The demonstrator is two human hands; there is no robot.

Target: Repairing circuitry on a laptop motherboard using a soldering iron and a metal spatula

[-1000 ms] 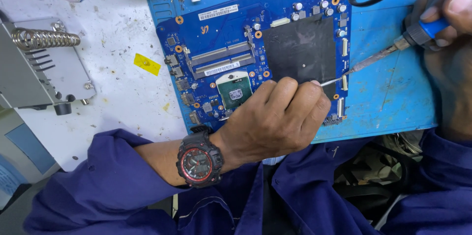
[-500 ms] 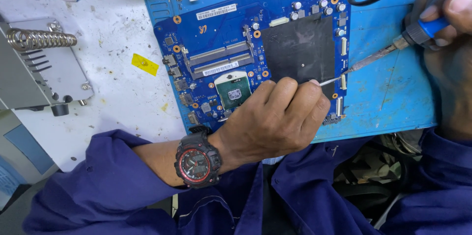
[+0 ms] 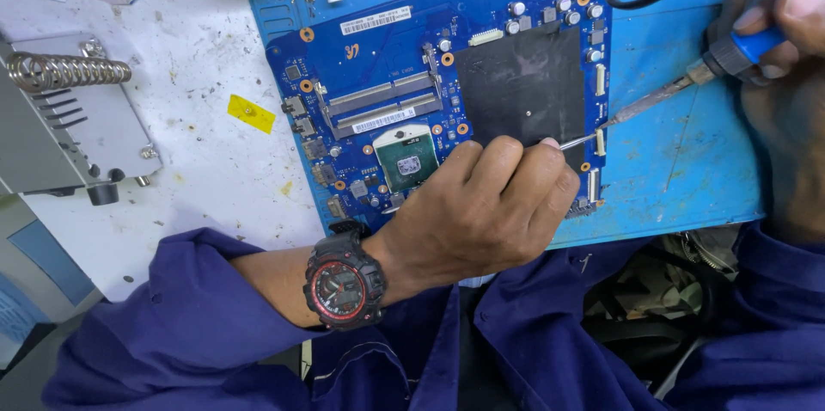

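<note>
While a blue circuit board lies on a blue mat over the scuffed white desk, the left hand pinches solder wire and the right hand grips a soldering iron.

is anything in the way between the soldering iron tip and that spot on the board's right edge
Nothing visible blocks it. The soldering iron in the right hand meets the wire held by the left hand at the blue circuit board edge.

Electronics repair workshop: soldering iron, bare motherboard (blue mat beneath).
</note>
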